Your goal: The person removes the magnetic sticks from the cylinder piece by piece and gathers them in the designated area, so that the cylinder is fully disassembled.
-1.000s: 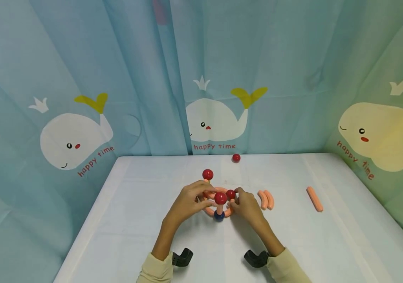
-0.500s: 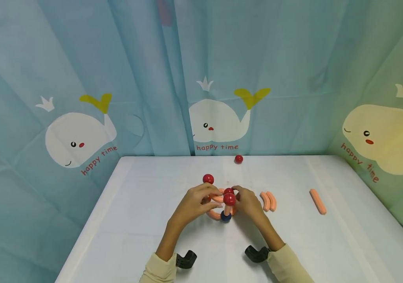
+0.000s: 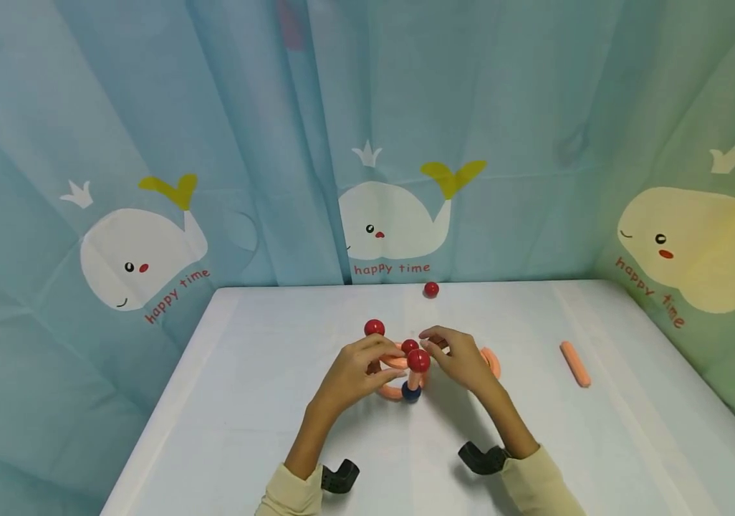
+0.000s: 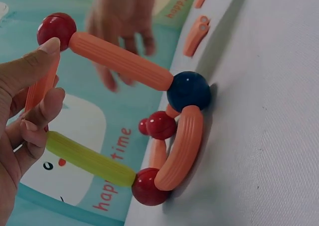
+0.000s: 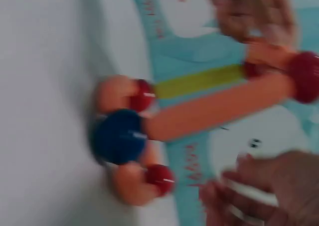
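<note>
A magnetic-stick frame of orange rods, a yellow-green rod [image 4: 89,158] and red and blue balls stands on the table. Its upright orange rod [image 4: 122,61] runs from a blue ball [image 4: 189,91] up to a red ball [image 4: 56,30]. My left hand [image 3: 349,369] pinches an upper orange rod [image 4: 42,89], its thumb against that red ball. Close to the frame's right side, my right hand [image 3: 462,358] hovers with loosely bent fingers and nothing in them. A curved orange rod [image 4: 182,148] belongs to the ring at the bottom. The right wrist view is blurred.
Curved orange rods [image 3: 493,362] lie right of the frame, partly behind my right hand. Farther right is a straight orange rod [image 3: 575,364]. A loose red ball [image 3: 431,289] rests near the table's back edge, before a whale-print curtain [image 3: 400,215].
My right hand has let go of the frame and moved slightly up and right. The front upright with its red ball shifted right earlier. My left hand keeps its grip.
</note>
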Tool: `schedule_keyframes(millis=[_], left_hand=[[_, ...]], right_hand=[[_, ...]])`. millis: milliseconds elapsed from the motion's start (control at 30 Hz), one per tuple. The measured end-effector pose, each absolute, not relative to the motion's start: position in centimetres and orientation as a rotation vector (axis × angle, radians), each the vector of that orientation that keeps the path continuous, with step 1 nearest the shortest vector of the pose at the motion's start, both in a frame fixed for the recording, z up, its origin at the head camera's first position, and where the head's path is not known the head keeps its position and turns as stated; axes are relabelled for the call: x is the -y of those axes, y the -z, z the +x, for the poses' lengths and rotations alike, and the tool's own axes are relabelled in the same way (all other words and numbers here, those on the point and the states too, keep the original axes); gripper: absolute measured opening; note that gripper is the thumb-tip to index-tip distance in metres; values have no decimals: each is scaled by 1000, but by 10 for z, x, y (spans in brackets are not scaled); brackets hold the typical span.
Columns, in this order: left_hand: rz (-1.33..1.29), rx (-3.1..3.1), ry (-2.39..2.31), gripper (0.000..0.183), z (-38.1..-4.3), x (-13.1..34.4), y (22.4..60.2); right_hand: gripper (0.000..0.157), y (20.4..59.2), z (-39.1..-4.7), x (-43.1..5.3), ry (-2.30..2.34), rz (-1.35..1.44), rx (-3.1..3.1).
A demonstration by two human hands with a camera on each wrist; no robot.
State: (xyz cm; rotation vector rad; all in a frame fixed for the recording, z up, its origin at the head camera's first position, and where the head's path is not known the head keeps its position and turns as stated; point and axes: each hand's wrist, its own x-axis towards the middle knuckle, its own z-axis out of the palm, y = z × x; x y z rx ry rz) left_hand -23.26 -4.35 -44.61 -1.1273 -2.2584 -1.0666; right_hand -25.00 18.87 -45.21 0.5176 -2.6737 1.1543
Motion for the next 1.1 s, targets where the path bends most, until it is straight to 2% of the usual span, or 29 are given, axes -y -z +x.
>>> schedule_keyframes(millis=[167,400,1100], left_hand=[[-1113,2275,1040,29,-232,44,445],[-1099,2256,1028,26,-232,44,447],[-1044,2261,986,24,-234,45,445]], right_hand=[[16,431,-241,-207,-1405,833,2553],[30,427,-237,-210,-1622,1142,2519],[26,442,-242,-198,-1724,1072,2484]])
